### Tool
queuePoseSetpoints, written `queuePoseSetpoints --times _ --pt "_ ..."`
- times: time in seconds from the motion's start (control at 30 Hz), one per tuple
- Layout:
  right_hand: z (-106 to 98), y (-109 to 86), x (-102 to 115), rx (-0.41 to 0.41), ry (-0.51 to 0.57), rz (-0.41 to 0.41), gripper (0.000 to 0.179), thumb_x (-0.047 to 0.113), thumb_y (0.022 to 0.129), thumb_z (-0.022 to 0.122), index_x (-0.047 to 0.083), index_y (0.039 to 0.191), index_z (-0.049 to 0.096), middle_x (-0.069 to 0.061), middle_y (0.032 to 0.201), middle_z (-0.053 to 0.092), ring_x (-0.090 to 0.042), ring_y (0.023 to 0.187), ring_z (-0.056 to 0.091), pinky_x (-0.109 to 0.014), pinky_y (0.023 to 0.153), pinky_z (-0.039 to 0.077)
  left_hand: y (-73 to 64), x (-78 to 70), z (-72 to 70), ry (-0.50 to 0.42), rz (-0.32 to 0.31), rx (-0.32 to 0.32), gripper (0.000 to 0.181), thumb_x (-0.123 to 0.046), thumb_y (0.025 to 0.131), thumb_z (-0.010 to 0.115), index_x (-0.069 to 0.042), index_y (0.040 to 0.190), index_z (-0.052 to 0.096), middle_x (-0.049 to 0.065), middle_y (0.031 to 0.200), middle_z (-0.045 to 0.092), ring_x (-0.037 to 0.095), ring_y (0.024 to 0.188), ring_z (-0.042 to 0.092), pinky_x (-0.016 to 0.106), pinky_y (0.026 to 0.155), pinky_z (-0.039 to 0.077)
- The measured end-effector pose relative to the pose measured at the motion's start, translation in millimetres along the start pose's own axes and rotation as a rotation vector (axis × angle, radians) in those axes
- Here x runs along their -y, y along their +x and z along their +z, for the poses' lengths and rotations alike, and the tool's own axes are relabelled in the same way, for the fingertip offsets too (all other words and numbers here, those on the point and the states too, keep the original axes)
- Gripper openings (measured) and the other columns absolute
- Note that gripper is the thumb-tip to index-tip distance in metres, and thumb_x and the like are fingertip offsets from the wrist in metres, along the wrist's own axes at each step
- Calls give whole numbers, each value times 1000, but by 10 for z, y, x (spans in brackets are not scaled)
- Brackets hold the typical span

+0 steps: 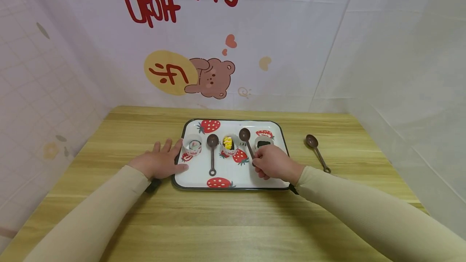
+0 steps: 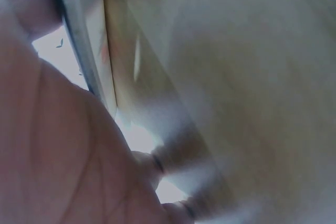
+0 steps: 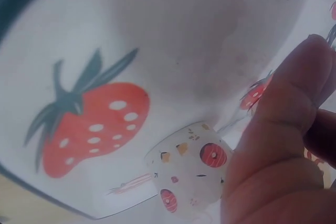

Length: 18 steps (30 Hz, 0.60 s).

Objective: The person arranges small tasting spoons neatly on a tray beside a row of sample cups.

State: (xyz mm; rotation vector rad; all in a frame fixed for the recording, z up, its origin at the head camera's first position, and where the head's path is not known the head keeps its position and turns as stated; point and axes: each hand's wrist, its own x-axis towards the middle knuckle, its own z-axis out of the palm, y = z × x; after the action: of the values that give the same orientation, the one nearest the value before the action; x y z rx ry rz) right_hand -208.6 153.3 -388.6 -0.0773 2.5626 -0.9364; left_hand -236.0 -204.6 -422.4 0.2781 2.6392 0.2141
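A white tray point(image 1: 196, 177) with strawberry prints and a dark rim lies on the table. My left hand point(image 1: 160, 161) rests at its left edge, fingers spread and thumb over the rim. My right hand point(image 1: 273, 164) pinches the handle of a brown spoon point(image 1: 245, 135), which lies over the tray with its bowl pointing away. Another brown spoon point(image 1: 212, 141) lies on the tray between the left cup point(image 1: 188, 151) and the middle cup point(image 1: 233, 152). The right cup point(image 1: 257, 139), partly behind my right hand, has a dark-topped piece in it. Its patterned side point(image 3: 181, 166) shows in the right wrist view.
A third brown spoon point(image 1: 318, 152) lies on the wooden table point(image 1: 225, 225), right of the tray. In the left cup sits a sushi roll piece point(image 1: 194, 145); the middle one holds a yellow-topped sushi piece point(image 1: 228, 143). A printed cloth point(image 1: 291, 51) hangs behind the table.
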Motion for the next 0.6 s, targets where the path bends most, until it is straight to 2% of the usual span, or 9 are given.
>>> queuePoseSetpoints --times 0.13,0.43,0.6 --pt "3 16 24 14 -8 18 12 11 104 62 1 103 69 -9 80 71 -17 67 68 -30 62 62 26 28 18 0 6 -8 115 -86 90 49 -16 171 8 32 173 5 68 153 3 84 115 19" --pt "25 59 41 29 -45 34 14 12 104 63 1 98 71 -8 79 71 -18 67 69 -30 62 62 -100 -63 -62 1 8 0 110 -79 94 51 -12 170 9 35 172 5 69 152 4 84 115 19" --pt "34 79 60 37 -69 53 16 12 104 62 2 97 71 -8 78 71 -17 67 68 -29 62 61 -106 -74 -62 -1 -1 5 106 -75 97 50 -11 170 9 34 173 4 67 154 4 82 117 18"
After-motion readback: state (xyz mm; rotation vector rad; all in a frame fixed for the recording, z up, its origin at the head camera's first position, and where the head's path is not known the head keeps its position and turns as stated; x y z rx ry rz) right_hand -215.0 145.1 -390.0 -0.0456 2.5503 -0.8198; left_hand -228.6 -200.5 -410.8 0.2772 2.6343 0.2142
